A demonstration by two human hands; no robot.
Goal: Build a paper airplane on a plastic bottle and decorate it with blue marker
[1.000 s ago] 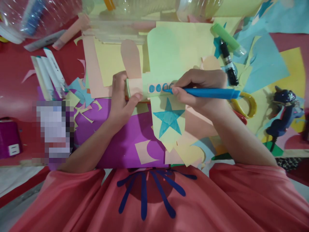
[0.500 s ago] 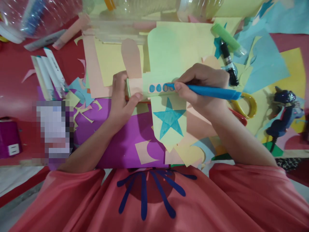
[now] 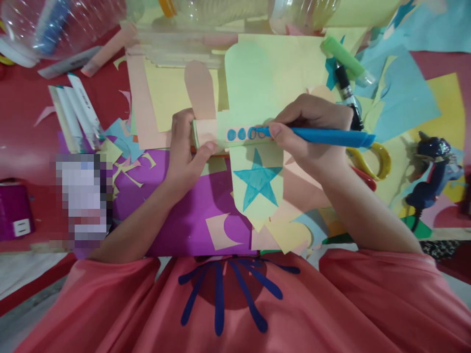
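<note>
A blue marker (image 3: 331, 137) is pinched in my right hand (image 3: 312, 127), its tip on a pale strip (image 3: 236, 139) with a row of small circles. The circles at the strip's left are filled blue; those by the tip are outlined. The strip lies across a light green paper shape (image 3: 248, 73) whose lower part bears a blue star (image 3: 259, 180). My left hand (image 3: 188, 152) grips the folded end of a paper band (image 3: 206, 132), thumb on top and fingers behind. Above that end rises a rounded pinkish paper piece (image 3: 200, 88).
Yellow-handled scissors (image 3: 384, 162), a black marker (image 3: 346, 86) and a green tube (image 3: 346, 59) lie right. White markers (image 3: 79, 110), paper scraps (image 3: 127, 169) and a purple sheet (image 3: 147, 196) are left. Plastic bottles (image 3: 221, 10) line the back; a dark blue glue gun (image 3: 429, 181) is far right.
My right hand and the blue marker have shifted slightly right. The third circle shows more blue. My left hand has stayed in place.
</note>
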